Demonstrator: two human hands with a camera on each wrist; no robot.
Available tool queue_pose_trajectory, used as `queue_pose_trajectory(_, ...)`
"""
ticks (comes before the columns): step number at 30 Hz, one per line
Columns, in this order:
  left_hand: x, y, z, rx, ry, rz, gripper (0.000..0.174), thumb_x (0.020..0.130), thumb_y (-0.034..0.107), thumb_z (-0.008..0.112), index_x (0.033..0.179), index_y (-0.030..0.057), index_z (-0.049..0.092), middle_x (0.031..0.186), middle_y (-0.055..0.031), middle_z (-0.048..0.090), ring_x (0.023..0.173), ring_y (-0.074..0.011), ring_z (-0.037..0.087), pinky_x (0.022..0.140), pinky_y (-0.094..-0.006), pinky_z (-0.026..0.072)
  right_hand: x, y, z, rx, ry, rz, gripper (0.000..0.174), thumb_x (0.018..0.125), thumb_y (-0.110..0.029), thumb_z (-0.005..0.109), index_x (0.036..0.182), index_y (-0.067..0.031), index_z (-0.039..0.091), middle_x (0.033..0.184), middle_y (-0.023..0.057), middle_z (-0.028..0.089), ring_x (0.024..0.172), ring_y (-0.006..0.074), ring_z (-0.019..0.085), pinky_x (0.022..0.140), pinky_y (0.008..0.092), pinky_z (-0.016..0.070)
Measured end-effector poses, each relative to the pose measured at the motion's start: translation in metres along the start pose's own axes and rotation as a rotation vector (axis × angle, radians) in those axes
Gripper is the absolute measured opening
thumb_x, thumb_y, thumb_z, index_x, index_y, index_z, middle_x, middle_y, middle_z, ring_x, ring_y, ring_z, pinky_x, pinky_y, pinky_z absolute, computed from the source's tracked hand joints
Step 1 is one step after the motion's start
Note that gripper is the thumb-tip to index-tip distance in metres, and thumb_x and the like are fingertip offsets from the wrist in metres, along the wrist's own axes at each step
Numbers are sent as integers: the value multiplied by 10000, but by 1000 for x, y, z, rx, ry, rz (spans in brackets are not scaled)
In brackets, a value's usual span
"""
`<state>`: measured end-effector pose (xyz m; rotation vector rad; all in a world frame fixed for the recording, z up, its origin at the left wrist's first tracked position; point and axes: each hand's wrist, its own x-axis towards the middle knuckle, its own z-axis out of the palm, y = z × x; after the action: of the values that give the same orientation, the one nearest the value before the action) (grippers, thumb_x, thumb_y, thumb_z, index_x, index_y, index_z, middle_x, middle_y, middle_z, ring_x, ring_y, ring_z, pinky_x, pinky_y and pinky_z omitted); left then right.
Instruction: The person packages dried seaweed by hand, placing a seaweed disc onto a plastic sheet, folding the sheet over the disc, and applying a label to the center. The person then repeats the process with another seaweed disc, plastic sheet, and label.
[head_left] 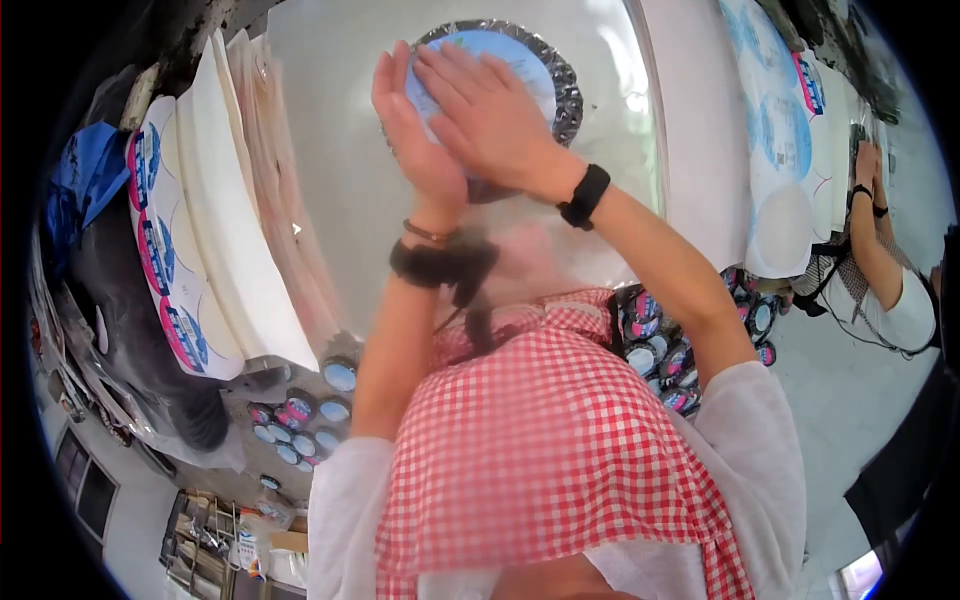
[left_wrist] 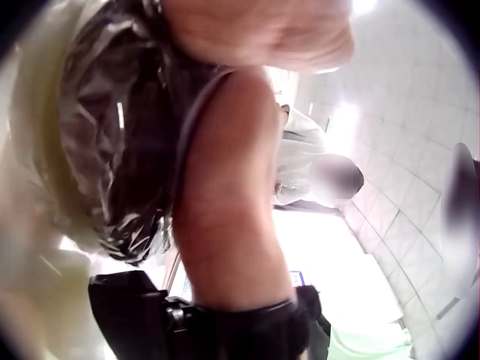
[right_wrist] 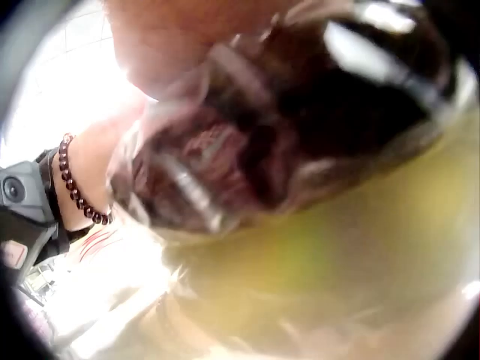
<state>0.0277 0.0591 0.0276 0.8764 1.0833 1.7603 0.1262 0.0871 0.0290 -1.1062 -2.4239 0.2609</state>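
Touching both hands, the round blue-labelled packet lies beneath.

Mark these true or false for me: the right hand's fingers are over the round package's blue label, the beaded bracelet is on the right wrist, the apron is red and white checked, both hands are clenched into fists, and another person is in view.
1. The right hand has its fingers over the blue label of the round package. True.
2. The beaded bracelet is on the right wrist. False: it is on the left wrist.
3. The apron is red and white checked. True.
4. Both hands are clenched into fists. False: the fingers of the right hand and the left hand are extended.
5. Another person is in view. True.
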Motion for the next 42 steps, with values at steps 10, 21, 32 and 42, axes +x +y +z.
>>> queue_pose_trajectory(10, 0, 8, -57, 113, 78, -272, 504, 1038, 322, 337, 1434, 11, 353, 1366, -83, 436, 1211, -147, 402, 1075, -338, 277, -20, -28, -10, 1, -67, -133, 519, 858, -439, 598, 1326, -219, 552, 1457, 171, 401, 1345, 348, 372, 1079, 528, 299)
queue_pose_trajectory(21, -26, 48, -40, 696, -383, -37, 429, 863, 231, 656, 1233, 24, 595, 1297, -283, 484, 1241, -373, 471, 1009, -407, 416, -35, -15, -90, 824, 487, 443, 574, 863, 40, 635, 1378, -25, 389, 1317, 114, 478, 1118, 185, 531, 971, 308, 437)
queue_pose_trajectory(32, -66, 163, -358, 2007, 309, 495, 317, 886, 232, 647, 1096, -3, 671, 1084, -170, 678, 1013, -332, 636, 882, -383, 487, -69, -3, -42, -225, -72, 58, 693, 892, -438, 557, 1449, -68, 376, 1538, 165, 288, 1421, 332, 262, 1136, 499, 185)
queue_pose_trajectory(42, -65, 163, -350, 1546, 604, 96, 291, 759, 238, 789, 986, 58, 751, 884, -99, 738, 776, -191, 704, 732, -273, 530, -72, -8, -37, -300, -103, 36, 712, 919, -459, 516, 1485, -82, 308, 1556, 172, 234, 1440, 324, 206, 1136, 534, 135)
